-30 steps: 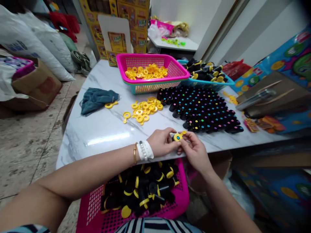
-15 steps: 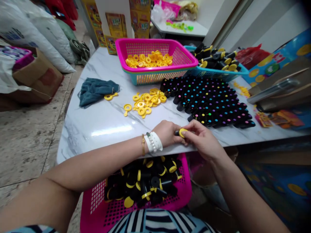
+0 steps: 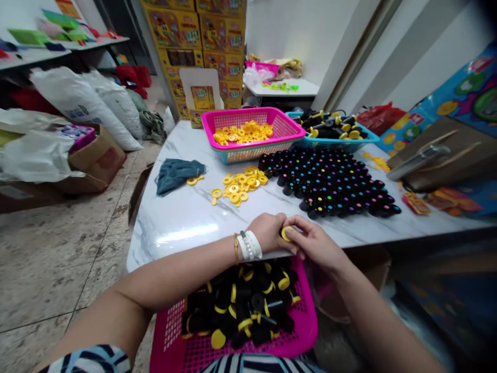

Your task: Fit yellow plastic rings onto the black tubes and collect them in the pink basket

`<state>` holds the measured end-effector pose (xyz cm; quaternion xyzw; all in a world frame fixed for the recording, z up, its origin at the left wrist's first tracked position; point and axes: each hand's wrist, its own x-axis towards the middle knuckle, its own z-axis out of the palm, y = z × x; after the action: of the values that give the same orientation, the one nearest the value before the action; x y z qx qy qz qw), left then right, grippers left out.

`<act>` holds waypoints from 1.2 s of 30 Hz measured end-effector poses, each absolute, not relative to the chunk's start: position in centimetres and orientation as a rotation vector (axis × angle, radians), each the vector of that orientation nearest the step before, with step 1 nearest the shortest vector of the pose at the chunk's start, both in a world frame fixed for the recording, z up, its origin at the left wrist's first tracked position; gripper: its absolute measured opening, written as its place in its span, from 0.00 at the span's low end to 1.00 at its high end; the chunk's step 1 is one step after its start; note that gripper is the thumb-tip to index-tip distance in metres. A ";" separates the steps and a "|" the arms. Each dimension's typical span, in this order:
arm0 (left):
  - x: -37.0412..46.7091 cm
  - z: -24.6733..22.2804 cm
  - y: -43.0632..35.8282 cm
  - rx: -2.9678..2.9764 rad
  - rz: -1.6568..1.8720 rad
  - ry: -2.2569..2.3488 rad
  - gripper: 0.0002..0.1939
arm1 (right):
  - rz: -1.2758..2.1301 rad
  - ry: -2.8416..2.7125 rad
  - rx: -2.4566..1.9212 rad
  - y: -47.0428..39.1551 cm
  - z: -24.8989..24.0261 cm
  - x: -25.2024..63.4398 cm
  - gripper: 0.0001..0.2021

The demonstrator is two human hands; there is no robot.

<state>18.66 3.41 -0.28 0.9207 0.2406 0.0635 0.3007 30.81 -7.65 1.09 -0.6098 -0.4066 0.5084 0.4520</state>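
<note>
Between my hands, at the table's front edge, is a small black piece with a round yellow cap [image 3: 286,233]. My left hand [image 3: 267,232] is wrapped round its black body, which is mostly hidden. The thumb and fingers of my right hand [image 3: 310,239] press on the yellow cap. Beyond them lies a loose pile of yellow ring-shaped caps with tabs [image 3: 244,184]. To the right stand many black pieces [image 3: 330,178] in close rows, with coloured dots on top. Below my forearms, a pink basket [image 3: 310,316] holds black pieces with yellow caps.
At the table's back, a pink basket [image 3: 289,135] holds yellow rings; beside it a blue basket [image 3: 368,139] holds capped black pieces. A dark teal cloth [image 3: 176,175] lies at left. A brown paper bag [image 3: 458,150] stands at right. Sacks and cartons sit on the floor.
The camera view has tilted up and shifted left, showing more of the room. My hands stay together on the same piece, with its black end now more covered.
</note>
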 end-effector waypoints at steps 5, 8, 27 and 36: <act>19.6 -0.5 3.7 2.445 0.134 0.614 0.28 | 1.229 -0.989 -1.570 -7.0 0.9 31.9 0.11; 19.7 -0.3 3.5 2.473 0.157 0.617 0.29 | 1.130 -1.039 -1.606 -7.1 0.9 31.8 0.11; 14.3 -0.7 4.7 2.753 0.459 0.440 0.07 | 0.509 -1.381 -1.594 -10.3 -0.9 28.6 0.09; 20.8 -0.8 7.3 2.513 0.683 0.648 0.08 | 0.202 -1.783 -2.099 -7.5 0.6 30.1 0.10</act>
<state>20.78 7.34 -0.80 0.9121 0.2350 0.2477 0.2270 30.05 -7.45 0.56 -0.7465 -0.6340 0.0717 0.1888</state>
